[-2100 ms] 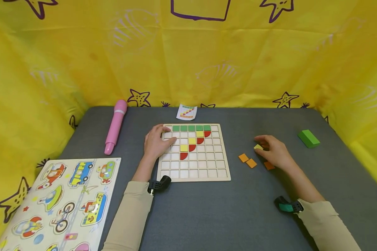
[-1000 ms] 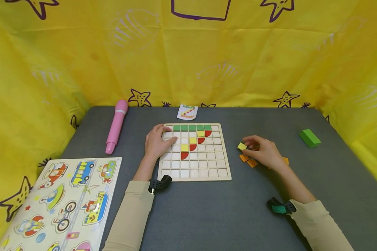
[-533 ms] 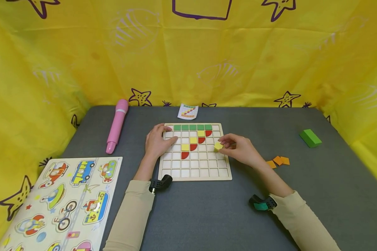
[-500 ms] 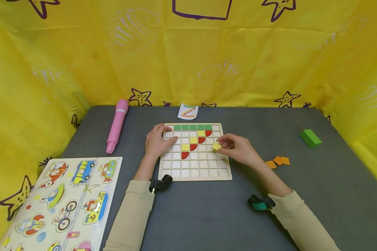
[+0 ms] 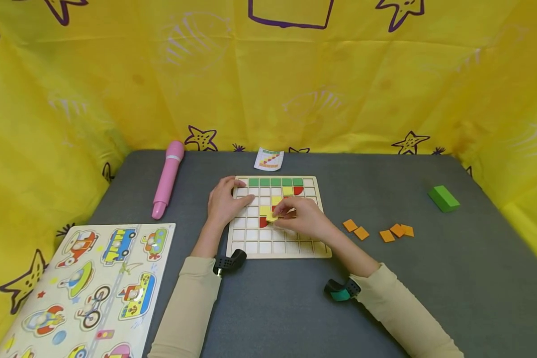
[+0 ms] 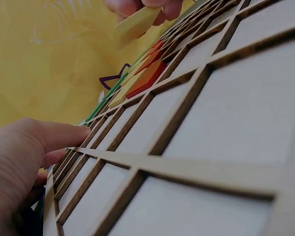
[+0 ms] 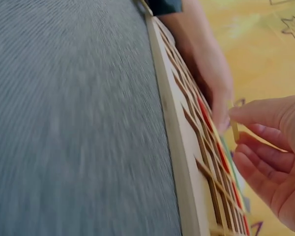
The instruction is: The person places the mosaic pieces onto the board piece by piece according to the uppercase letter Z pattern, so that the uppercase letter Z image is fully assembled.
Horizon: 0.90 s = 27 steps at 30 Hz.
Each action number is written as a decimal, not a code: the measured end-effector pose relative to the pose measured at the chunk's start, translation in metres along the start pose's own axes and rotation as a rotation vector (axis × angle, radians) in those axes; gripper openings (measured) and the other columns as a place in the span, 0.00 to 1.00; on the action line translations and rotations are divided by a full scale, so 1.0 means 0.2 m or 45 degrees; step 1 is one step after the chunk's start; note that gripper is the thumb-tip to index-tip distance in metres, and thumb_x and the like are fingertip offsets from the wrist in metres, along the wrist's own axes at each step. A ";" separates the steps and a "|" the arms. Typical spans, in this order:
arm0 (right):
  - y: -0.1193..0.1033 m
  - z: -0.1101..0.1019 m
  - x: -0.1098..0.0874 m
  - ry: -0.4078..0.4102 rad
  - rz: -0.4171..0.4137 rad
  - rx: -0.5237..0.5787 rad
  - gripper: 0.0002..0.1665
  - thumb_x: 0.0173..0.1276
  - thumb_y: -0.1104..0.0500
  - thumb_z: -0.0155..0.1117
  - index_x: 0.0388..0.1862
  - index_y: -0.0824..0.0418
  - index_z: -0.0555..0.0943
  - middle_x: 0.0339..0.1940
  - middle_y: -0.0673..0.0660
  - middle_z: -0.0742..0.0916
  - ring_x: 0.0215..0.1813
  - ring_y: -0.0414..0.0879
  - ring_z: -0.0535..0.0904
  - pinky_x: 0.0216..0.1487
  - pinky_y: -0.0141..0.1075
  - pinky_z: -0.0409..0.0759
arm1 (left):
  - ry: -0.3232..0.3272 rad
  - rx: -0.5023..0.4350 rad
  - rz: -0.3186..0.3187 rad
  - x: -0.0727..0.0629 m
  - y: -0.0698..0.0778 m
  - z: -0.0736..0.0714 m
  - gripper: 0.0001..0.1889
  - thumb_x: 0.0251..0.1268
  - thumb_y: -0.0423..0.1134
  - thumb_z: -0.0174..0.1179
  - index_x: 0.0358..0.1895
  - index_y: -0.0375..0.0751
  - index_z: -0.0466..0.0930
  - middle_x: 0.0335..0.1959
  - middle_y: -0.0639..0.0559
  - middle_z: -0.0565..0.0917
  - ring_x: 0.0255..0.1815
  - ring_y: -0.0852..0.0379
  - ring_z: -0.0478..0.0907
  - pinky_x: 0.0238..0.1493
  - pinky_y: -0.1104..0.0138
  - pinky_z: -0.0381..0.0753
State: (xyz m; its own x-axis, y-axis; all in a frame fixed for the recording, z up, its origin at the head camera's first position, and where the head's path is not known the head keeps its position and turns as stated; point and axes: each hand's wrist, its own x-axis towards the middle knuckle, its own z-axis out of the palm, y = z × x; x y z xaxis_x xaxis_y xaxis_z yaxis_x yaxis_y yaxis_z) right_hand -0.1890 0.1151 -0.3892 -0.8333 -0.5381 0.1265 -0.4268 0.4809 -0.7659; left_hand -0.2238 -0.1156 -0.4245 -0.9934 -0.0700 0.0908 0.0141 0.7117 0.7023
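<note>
My right hand (image 5: 306, 219) pinches a yellow square tile (image 5: 271, 217) between thumb and fingers, over the middle of a wooden grid board (image 5: 250, 247). In the right wrist view the tile (image 7: 235, 129) appears edge-on at the fingertips. My left hand (image 5: 223, 203) rests on the board's left edge, its thumb extended over the cells. Along the top row lies a line of green squares (image 5: 275, 182). Below it, yellow squares (image 5: 288, 191) and red quarter-round tiles (image 5: 298, 191) step diagonally down to the left, partly hidden by my right hand.
Orange squares (image 5: 361, 233) lie loose to the right of the board, with a green block (image 5: 444, 199) farther right. A small pattern card (image 5: 269, 159) sits behind the board. At left are a pink microphone-shaped toy (image 5: 168, 180) and a picture puzzle (image 5: 112, 278).
My right hand has carried the yellow tile leftward from beside the orange squares, across the board's right edge to near the lowest red tile. My left hand has stayed in place.
</note>
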 end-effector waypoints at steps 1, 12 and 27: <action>-0.01 0.02 0.01 -0.011 -0.020 -0.013 0.08 0.58 0.63 0.74 0.35 0.59 0.84 0.35 0.50 0.85 0.40 0.45 0.80 0.48 0.37 0.82 | 0.000 0.000 -0.003 0.00 0.00 0.00 0.22 0.58 0.54 0.67 0.51 0.46 0.80 0.71 0.46 0.66 0.71 0.41 0.60 0.71 0.46 0.53; -0.08 0.14 0.09 -0.072 -0.169 -0.202 0.06 0.59 0.63 0.72 0.34 0.57 0.84 0.30 0.48 0.84 0.34 0.42 0.78 0.39 0.32 0.77 | 0.013 0.002 0.016 0.00 0.00 0.00 0.22 0.57 0.53 0.68 0.51 0.45 0.81 0.70 0.46 0.68 0.70 0.40 0.62 0.69 0.45 0.57; -0.08 0.18 0.11 -0.071 -0.158 -0.253 0.09 0.60 0.63 0.72 0.39 0.60 0.84 0.33 0.51 0.84 0.35 0.42 0.77 0.39 0.32 0.77 | 0.006 0.007 0.012 0.00 0.00 0.00 0.22 0.57 0.53 0.67 0.52 0.45 0.80 0.71 0.45 0.67 0.71 0.39 0.60 0.70 0.44 0.55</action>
State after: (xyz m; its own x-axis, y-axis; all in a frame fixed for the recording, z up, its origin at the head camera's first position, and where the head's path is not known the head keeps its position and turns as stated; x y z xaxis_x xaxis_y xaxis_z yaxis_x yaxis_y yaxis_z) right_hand -0.1872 0.0697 -0.3968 -0.7522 -0.6360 0.1727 -0.5897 0.5326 -0.6071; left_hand -0.2228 -0.1158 -0.4236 -0.9927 -0.0664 0.1007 0.0228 0.7161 0.6976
